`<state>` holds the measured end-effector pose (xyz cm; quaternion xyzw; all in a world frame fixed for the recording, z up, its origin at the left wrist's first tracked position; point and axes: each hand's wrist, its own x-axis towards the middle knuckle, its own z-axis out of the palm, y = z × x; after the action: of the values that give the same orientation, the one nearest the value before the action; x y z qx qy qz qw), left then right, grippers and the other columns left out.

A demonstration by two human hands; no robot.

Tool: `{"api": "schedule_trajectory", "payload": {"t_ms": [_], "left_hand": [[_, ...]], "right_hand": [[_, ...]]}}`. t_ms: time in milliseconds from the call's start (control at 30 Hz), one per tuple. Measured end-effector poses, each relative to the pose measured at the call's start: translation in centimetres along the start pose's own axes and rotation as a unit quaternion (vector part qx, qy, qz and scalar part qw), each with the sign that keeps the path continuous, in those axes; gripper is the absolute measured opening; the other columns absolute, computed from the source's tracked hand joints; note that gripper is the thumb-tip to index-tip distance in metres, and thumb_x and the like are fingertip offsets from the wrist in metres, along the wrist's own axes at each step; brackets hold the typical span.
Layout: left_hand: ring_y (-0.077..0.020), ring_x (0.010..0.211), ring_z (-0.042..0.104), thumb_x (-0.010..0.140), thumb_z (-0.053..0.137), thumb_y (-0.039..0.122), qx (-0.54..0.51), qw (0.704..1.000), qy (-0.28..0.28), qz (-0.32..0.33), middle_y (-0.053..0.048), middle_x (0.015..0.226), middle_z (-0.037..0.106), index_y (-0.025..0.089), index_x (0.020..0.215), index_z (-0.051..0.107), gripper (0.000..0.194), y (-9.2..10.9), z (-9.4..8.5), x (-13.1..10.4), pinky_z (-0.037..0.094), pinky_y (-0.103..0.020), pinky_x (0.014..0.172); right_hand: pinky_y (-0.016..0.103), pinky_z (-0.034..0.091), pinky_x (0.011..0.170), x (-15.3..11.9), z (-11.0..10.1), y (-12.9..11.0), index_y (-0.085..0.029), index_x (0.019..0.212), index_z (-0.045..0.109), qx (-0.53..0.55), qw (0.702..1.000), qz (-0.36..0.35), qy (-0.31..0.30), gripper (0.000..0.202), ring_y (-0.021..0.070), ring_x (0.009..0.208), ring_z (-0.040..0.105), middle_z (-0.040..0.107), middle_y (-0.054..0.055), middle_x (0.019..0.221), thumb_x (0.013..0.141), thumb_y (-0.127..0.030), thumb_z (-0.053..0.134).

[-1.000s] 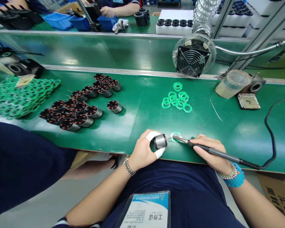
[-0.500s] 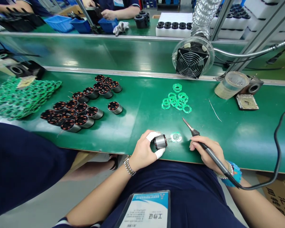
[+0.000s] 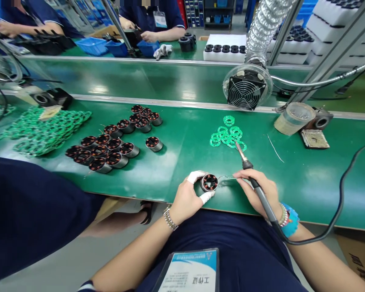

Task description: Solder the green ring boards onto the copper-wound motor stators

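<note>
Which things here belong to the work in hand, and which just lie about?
Seemingly part of it:
copper-wound core in left hand
soldering iron in right hand
green ring boards

Seemingly just lying about:
crumpled pale cloth
cardboard box

Across the middle of the frame, a green bench top. At left, a heap of green ring boards, a dark block higher up. Left of centre, a tight cluster of wound metal cores, a lone core just to its right. Right of centre, a small pile of rings, one separate ring above. Further right, a thin white strand, a cloudy tub, a holed block and a small square tray.
</note>
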<state>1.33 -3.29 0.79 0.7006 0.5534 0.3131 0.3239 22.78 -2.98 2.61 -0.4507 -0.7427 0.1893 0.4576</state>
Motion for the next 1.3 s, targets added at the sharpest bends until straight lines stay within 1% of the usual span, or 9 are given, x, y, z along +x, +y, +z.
{"api": "schedule_trajectory", "payload": {"t_ms": [100,233,367,567,767,900,1033,1167,1300], "left_hand": [[-0.0281,0.109,0.053,0.066,0.071,0.032,0.080,0.996,0.025,0.024,-0.011,0.107,0.060,0.018,0.101,0.051,0.043,0.1,0.6,0.0,0.042,-0.047,0.092],[-0.0277,0.097,0.054,0.065,0.070,0.036,0.137,0.988,0.057,0.043,-0.010,0.099,0.059,0.017,0.095,0.050,0.040,0.1,1.0,-0.1,0.044,-0.046,0.086],[-0.0260,0.092,0.053,0.066,0.068,0.037,0.149,0.986,0.059,0.046,-0.009,0.093,0.057,0.017,0.092,0.049,0.038,-0.1,1.0,-0.1,0.044,-0.044,0.083],[-0.0262,0.087,0.052,0.066,0.067,0.036,0.162,0.984,0.058,0.046,-0.007,0.087,0.055,0.017,0.089,0.050,0.034,0.0,1.1,0.0,0.043,-0.043,0.080],[-0.0222,0.080,0.052,0.070,0.067,0.027,0.126,0.990,0.017,0.057,-0.005,0.081,0.058,0.016,0.095,0.054,0.030,0.1,0.0,-0.6,0.044,-0.039,0.077],[-0.0180,0.070,0.054,0.076,0.063,0.027,0.081,0.994,-0.041,0.067,-0.001,0.069,0.058,0.019,0.090,0.060,0.016,-0.2,-2.2,-0.3,0.045,-0.034,0.070],[-0.0180,0.079,0.059,0.075,0.064,0.029,0.034,0.994,-0.089,0.063,-0.003,0.085,0.064,0.020,0.101,0.059,0.028,-0.5,-4.1,0.4,0.048,-0.034,0.075],[-0.0214,0.089,0.058,0.075,0.061,0.023,0.074,0.990,-0.083,0.091,-0.007,0.092,0.064,0.020,0.096,0.061,0.020,-0.8,-3.8,0.4,0.046,-0.040,0.082],[-0.0205,0.084,0.057,0.078,0.057,0.022,0.109,0.986,-0.054,0.110,-0.005,0.082,0.063,0.019,0.084,0.062,0.008,-1.0,-2.8,0.3,0.045,-0.039,0.079]], "right_hand": [[0.026,0.055,0.072,0.0,1.2,-1.8,-0.023,0.105,0.053,0.051,0.997,0.050,-0.005,0.028,0.0137,0.074,0.065,0.066,0.002,0.087,0.080,-0.015,0.061],[0.027,0.054,0.071,0.5,2.7,-2.3,-0.022,0.113,0.051,0.096,0.989,0.067,-0.090,0.034,0.0140,0.075,0.063,0.062,0.003,0.087,0.080,-0.021,0.060],[0.030,0.052,0.078,1.8,3.0,-1.5,-0.023,0.115,0.051,0.069,0.989,0.041,-0.127,0.041,0.0161,0.082,0.060,0.060,0.004,0.093,0.077,-0.025,0.066],[0.035,0.050,0.080,3.0,3.0,-1.6,-0.020,0.114,0.048,0.027,0.971,-0.062,-0.231,0.035,0.0204,0.092,0.054,0.058,0.008,0.098,0.081,-0.021,0.058],[0.032,0.050,0.079,3.8,2.2,-1.6,-0.019,0.113,0.048,0.016,0.958,-0.065,-0.281,0.033,0.0183,0.090,0.055,0.058,0.007,0.097,0.081,-0.019,0.058],[0.031,0.051,0.079,4.1,2.0,-1.3,-0.020,0.115,0.048,0.016,0.955,-0.074,-0.287,0.033,0.0178,0.090,0.057,0.060,0.007,0.096,0.083,-0.021,0.057],[0.036,0.050,0.086,3.5,1.9,-1.4,-0.020,0.117,0.047,0.011,0.961,-0.095,-0.260,0.034,0.0201,0.100,0.057,0.061,0.010,0.107,0.085,-0.023,0.055],[0.041,0.044,0.099,2.9,1.5,-1.5,-0.021,0.119,0.045,0.001,0.972,-0.109,-0.210,0.038,0.0226,0.118,0.049,0.056,0.012,0.123,0.083,-0.023,0.057],[0.039,0.044,0.100,2.4,1.5,-1.6,-0.019,0.118,0.046,0.006,0.976,-0.087,-0.198,0.038,0.0220,0.117,0.051,0.057,0.012,0.122,0.082,-0.020,0.058]]}}
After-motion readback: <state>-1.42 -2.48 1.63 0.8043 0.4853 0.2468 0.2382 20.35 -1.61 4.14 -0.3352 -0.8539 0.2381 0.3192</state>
